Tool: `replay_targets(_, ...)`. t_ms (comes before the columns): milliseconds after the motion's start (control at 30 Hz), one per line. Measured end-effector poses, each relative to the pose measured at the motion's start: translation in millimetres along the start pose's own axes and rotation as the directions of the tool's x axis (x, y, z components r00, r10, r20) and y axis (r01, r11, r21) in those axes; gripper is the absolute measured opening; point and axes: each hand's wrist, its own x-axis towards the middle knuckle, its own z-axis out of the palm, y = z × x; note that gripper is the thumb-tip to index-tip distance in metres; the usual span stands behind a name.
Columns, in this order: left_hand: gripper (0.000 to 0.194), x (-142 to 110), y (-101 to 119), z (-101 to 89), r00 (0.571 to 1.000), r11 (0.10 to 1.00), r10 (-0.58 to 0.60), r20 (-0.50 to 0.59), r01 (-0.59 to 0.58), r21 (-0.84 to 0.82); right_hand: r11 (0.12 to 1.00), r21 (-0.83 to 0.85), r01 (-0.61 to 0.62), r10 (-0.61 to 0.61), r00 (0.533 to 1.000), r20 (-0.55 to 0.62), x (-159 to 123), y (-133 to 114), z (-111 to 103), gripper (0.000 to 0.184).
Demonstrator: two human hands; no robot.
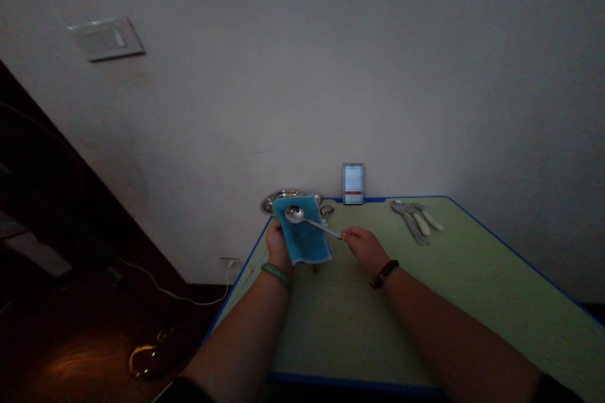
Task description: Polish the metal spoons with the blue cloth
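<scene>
Pinching a spoon [307, 220] with my right hand [366, 249], I can't tell how my left hand [276, 243] grips; cloth [307, 241] partly hides it and a plate [267, 203] by the counter edge [377, 199].

Head-height view, forward-down across table [368, 340] toward wall [283, 75]

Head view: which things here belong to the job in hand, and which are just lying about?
In the job:
- spoon, its handle in the right hand's grip
- blue cloth, over the left hand, fingers hidden

Apparently just lying about:
- metal dish, behind the cloth
- cutlery on the table's right side
- phone-like device by the wall
- white cable
</scene>
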Motion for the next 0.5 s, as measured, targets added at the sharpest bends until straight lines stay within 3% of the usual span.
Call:
replay_targets(300,0.011,3.4,1.7,-1.8,0.994,0.991,0.105,0.019,-0.103,-0.082,0.998,-0.031,0.054,-0.057,0.989,-0.138,5.2,4.7,-3.6,0.023)
replay_targets(500,0.013,11.1,-2.0,-8.8,0.998,0.997,0.061,0.025,-0.059,-0.043,0.998,-0.024,0.062,-0.065,0.986,-0.154,5.5,4.9,-3.6,0.025)
